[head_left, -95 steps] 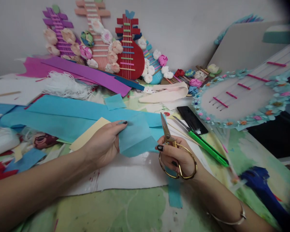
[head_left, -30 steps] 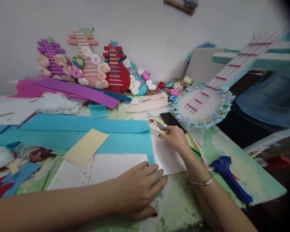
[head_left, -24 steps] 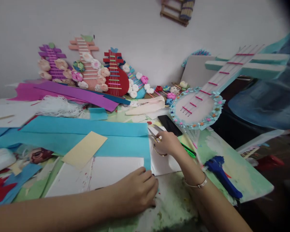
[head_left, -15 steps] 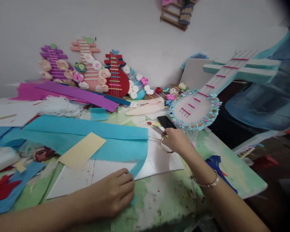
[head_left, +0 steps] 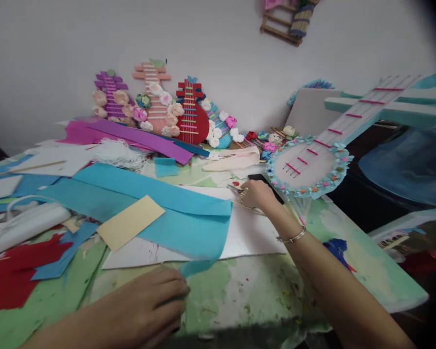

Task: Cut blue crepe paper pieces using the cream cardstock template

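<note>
Blue crepe paper (head_left: 189,228) lies across a white board (head_left: 254,235), with a narrow strip of it curling toward the table's near edge. My left hand (head_left: 148,305) is at that strip's end, its fingers curled; what they hold is hidden. Gold-handled scissors (head_left: 244,196) are in my right hand (head_left: 259,196), blades pointing left, above the board's far right part. A pale yellow card (head_left: 131,222) rests on the blue paper.
Decorated toy lutes, one of them red (head_left: 194,118), lean on the wall. A large light-blue lute (head_left: 308,165) stands at the right, near a black phone (head_left: 254,178). Purple paper (head_left: 138,138), white string (head_left: 118,154) and red scraps (head_left: 22,271) lie left.
The view has shifted left. My left hand has moved toward me and left, and the blue paper's strip is now drawn out from the board. My right hand still has the scissors.
</note>
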Available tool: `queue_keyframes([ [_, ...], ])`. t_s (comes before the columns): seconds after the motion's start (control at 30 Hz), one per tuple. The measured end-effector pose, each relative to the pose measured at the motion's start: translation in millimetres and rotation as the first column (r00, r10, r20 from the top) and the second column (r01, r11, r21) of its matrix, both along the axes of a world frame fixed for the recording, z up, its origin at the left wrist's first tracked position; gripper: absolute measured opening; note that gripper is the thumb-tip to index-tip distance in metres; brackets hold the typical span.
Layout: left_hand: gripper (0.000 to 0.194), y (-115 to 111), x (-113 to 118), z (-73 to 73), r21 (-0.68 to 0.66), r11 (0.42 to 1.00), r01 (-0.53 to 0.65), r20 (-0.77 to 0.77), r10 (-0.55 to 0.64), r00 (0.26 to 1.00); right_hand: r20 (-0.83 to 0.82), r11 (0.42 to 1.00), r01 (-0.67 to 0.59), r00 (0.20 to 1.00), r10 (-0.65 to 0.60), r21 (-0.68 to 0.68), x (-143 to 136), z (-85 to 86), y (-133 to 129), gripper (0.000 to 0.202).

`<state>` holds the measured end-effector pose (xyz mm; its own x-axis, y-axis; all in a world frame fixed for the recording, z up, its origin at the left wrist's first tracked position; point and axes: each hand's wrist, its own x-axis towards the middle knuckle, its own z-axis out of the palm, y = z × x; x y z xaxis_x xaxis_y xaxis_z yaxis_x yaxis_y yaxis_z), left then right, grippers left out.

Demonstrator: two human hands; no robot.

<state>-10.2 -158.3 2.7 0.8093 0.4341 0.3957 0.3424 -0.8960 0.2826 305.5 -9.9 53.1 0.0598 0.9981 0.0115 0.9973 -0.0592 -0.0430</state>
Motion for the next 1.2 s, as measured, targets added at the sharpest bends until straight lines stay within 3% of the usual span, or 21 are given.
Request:
queue_keyframes([
  [0.07, 0.023, -3, 9, 4.4, 0.0, 0.999, -0.04, -0.006, 0.04, 0.999, -0.027, 0.999, -0.054, 0.998, 0.054, 0.004, -6, 0.0, 8, 0.05],
  [0.2, 0.031, -1, 33, 3.0, 0.032, 0.951, -0.308, 0.041, 0.306, 0.951, -0.123, 0.987, -0.158, 0.98, 0.159, 0.014, -4, 11.4, 21, 0.044],
  [0.33, 0.02, 1, 54, -7.4, -0.047, 0.892, -0.449, -0.011, 0.449, 0.893, -0.139, 0.992, -0.112, 0.983, 0.118, 0.052, 36, 38.2, 18, 0.038],
  [0.47, 0.011, 0, 63, -19.3, -0.146, 0.837, -0.527, -0.026, 0.529, 0.848, -0.089, 0.998, -0.058, 0.994, 0.06, 0.024, 85, 57.6, -4, 0.02],
  [0.6, 0.016, 1, 67, -22.1, -0.236, 0.813, -0.533, -0.015, 0.545, 0.838, -0.058, 0.993, -0.114, 0.992, 0.115, 0.019, 88, 46.7, -29, 0.018],
  [0.73, 0.025, 3, 68, -9.3, -0.363, 0.752, -0.55, -0.074, 0.565, 0.821, -0.061, 0.977, -0.213, 0.975, 0.213, 0.008, 43, 17.7, -26, 0.022],
  [0.8, 0.027, 1, 67, -1.8, -0.49, 0.675, -0.552, -0.097, 0.587, 0.804, -0.044, 0.976, -0.217, 0.975, 0.217, 0.003, 20, 5.5, -11, 0.024],
  [0.83, 0.027, -2, 67, 0.8, -0.592, 0.607, -0.53, -0.115, 0.587, 0.801, -0.033, 0.978, -0.21, 0.977, 0.21, -0.013, 11, 0.9, -2, 0.025],
  [0.93, 0.031, -12, 64, 1.7, -0.894, 0.297, -0.335, -0.118, 0.565, 0.817, -0.011, 0.983, -0.17, 0.986, 0.169, -0.077, -5, -7.2, 26, 0.023],
  [1.0, 0.036, -21, 63, -1.4, -0.976, 0.122, -0.181, -0.077, 0.582, 0.81, -0.018, 0.979, -0.16, 0.987, 0.159, -0.124, -8, -10.0, 41, 0.019],
  [1.2, 0.034, -38, 59, -1.7, -0.992, -0.123, 0.038, -0.051, 0.642, 0.765, -0.059, 0.978, -0.141, 0.989, 0.133, -0.155, -7, -12.4, 48, 0.027],
])
